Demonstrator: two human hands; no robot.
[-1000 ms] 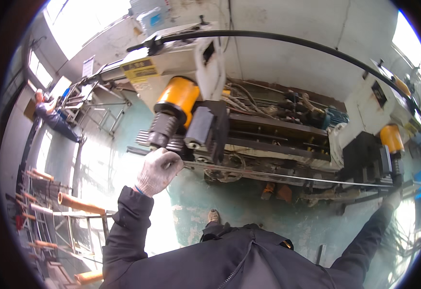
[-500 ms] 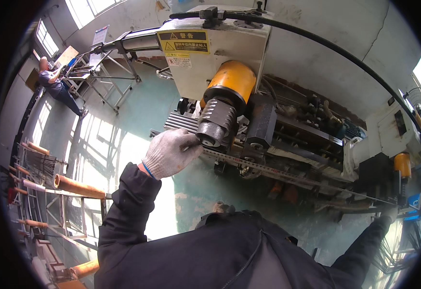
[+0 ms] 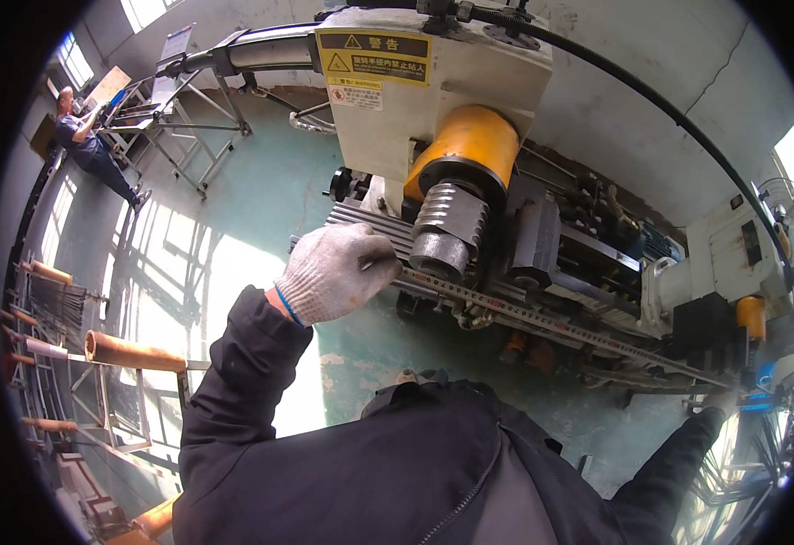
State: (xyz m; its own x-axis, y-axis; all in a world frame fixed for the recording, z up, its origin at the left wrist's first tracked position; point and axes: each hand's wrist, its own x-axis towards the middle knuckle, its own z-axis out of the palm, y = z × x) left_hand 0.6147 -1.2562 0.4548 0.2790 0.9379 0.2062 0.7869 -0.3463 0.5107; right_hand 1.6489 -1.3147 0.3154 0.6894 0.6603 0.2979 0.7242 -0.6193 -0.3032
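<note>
My left hand (image 3: 338, 272), in a whitish knit glove with a blue cuff edge, is closed, thumb against fingers. From its fingertips a long measuring tape (image 3: 551, 323) stretches along the machine's front to the far right. Just right of the hand, apart from it, is a dark metal cylinder (image 3: 440, 254) below a ribbed block (image 3: 450, 216) and an orange cylinder (image 3: 474, 143). My right hand (image 3: 720, 400) is far off at the right, near the tape's other end, with my arm stretched out. It is small and blurred, so its fingers cannot be made out.
A pale machine head (image 3: 388, 127) with a yellow label stands in front. A black hose (image 3: 633, 91) arches overhead. Ridged metal bars (image 3: 379, 224) lie behind my left hand. At left are a rack with rusty tubes (image 3: 133, 352) and a person (image 3: 93, 150) beside a metal frame.
My left hand has shifted slightly right and up, away from the dark cylinder's end it was next to. My view has turned a little, so the machine head appears farther right.
</note>
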